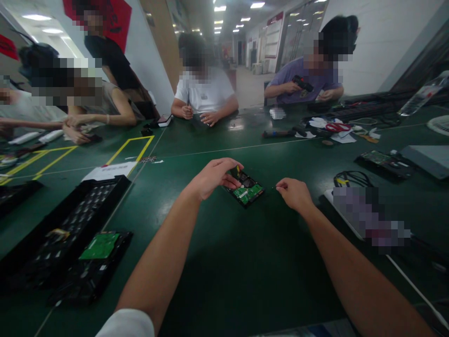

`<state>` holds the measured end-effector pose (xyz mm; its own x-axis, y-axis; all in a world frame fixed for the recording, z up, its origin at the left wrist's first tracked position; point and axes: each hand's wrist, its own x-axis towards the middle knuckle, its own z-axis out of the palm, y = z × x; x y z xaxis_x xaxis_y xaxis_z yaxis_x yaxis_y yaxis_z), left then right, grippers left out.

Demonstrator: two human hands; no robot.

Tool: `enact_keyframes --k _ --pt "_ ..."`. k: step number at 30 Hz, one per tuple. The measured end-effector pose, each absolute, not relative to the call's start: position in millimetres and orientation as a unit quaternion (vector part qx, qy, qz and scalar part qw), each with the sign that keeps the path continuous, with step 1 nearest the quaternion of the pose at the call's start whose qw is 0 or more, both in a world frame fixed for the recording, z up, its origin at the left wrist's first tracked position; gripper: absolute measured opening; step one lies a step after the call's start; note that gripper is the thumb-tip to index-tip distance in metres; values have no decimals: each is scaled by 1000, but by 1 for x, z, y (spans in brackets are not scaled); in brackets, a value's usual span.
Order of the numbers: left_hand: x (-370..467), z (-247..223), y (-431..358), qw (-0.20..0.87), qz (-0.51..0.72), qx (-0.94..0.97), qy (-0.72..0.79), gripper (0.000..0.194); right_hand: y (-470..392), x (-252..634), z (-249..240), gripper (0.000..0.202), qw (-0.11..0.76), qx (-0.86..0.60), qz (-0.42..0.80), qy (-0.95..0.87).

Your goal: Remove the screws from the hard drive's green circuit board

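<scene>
Green side up, the hard drive (249, 193) is lying well in from the tabletop's (242, 262) near edge, my left hand (220, 177) probably steadying it, grip unclear, my right hand (293, 193) pinching a tiny dark piece (273, 188).

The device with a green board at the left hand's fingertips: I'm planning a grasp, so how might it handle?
The device would probably stay stiff, given its flat, boxy body. Lying flat on the table, it seems likelier to slide than roll. Its exposed green board looks fragile.
</scene>
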<state>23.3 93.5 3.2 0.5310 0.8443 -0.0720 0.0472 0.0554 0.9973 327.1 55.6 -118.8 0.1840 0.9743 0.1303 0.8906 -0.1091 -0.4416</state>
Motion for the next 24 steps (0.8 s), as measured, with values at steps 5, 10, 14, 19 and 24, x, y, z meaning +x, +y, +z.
enact_keyframes --k 5,10,14,19,24 --pt "24 5 93 620 319 612 372 26 56 323 -121 10 223 -728 89 -643" --pt "23 6 92 625 326 605 371 26 56 324 -119 20 230 -729 77 -640" --pt "23 4 92 637 339 586 370 24 56 327 -119 22 221 -747 66 -624" --pt "23 3 93 657 355 556 365 24 55 325 -120 14 207 -744 77 -630" --pt "23 3 94 654 350 568 357 26 55 322 -122 13 207 -747 75 -628"
